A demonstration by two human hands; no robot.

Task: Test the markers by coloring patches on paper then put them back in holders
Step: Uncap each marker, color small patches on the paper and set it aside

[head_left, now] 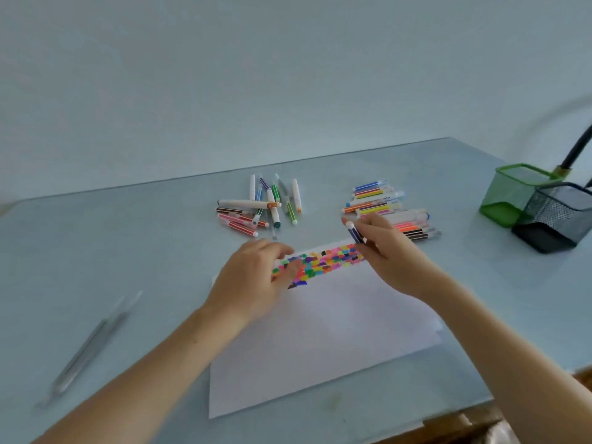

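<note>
Mid-testing: right hand (389, 251) pinching blue marker (355, 233), cap end up, over far right end of paper (320, 341). Left hand (253, 280) spread flat on patches (320, 261). Next: recap probably, then holders (541, 206) far right of grip.

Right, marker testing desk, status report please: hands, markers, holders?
Right hand grips blue marker. Left hand rests on paper. Two marker piles loose on the table. Holders look empty, nothing blocking.

Pale blue-grey glass-topped table (96, 238) against a plain pale wall (256, 75), blurred pair of thin grey metal tools (86, 350) lying near the table's left edge, dark curved cable (576, 149) at far right
</note>
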